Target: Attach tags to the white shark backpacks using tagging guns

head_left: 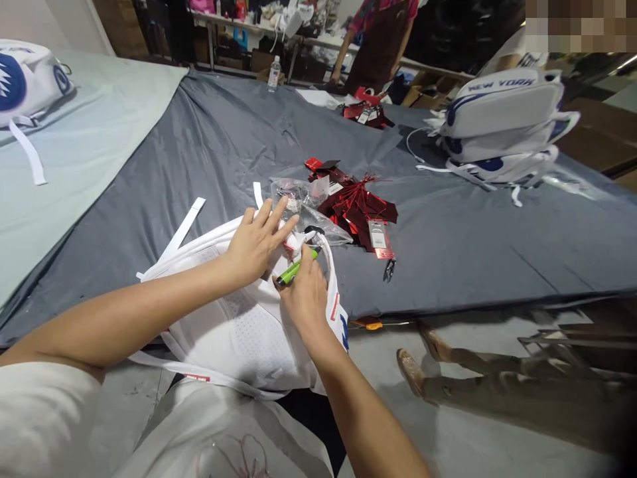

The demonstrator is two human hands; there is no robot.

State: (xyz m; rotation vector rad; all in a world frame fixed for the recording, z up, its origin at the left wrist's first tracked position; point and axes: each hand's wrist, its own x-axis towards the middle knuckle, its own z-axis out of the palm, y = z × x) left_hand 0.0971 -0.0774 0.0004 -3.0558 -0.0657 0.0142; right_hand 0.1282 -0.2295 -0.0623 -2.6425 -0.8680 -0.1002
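A white backpack [259, 335] with straps and a mesh panel lies at the near table edge, against my body. My left hand [256, 242] rests on its upper part, fingers spread. In my right hand [308, 285] is a green marker with dark ends [297, 267], held slanting over the white fabric near a small red mark. Whether its tip touches the fabric is hidden. Just beyond my hands lies a clear plastic bag [298, 196] with small dark items inside. Beside it is a pile of red and black hang tags [358, 206].
White backpacks [502, 126] stand stacked at the right, one lettered NEW YORK. Another white bag [30, 83] lies on the pale cloth at left. A water bottle [273, 74] and more red tags [368, 113] are farther back. People stand across the table and at right.
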